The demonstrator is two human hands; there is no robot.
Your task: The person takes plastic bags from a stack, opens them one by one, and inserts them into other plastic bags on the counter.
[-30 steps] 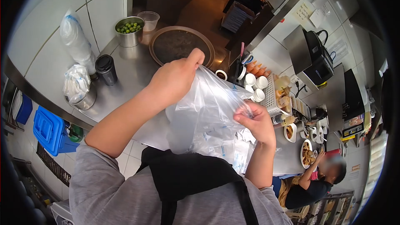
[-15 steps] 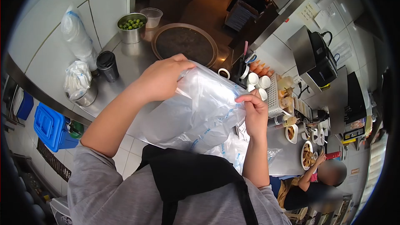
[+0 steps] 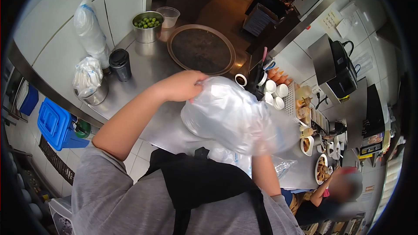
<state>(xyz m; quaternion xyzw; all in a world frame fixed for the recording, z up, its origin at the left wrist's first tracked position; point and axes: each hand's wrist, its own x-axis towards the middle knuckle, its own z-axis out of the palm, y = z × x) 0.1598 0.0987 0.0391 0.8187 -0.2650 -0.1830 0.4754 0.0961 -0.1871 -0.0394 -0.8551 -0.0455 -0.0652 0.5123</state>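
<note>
A large clear plastic bag [image 3: 226, 113] hangs bunched in front of me over the steel counter. My left hand [image 3: 186, 86] pinches its upper left edge, fingers curled closed. The lower right of the bag covers my right hand [image 3: 264, 141], which shows only as a blur through the plastic; its fingers are hidden. More clear plastic [image 3: 238, 160] lies below, close to my apron. Just beyond the bag sit a round brown-rimmed tray [image 3: 201, 50] and a small cup of dark sauce [image 3: 241, 79].
On the left stand a metal pot of green limes [image 3: 148, 28], a black lidded cup [image 3: 120, 66] and a pot of folded plastic bags [image 3: 89, 80]. White cups [image 3: 276, 91], a sauce basket [image 3: 302, 104] and food bowls [image 3: 322, 169] line the right. A co-worker [image 3: 333, 196] works there.
The flat, stretched bag is now bunched and puffed out. My right hand has gone from gripping its right edge to being covered by the plastic, lower down. My left hand keeps its hold.
</note>
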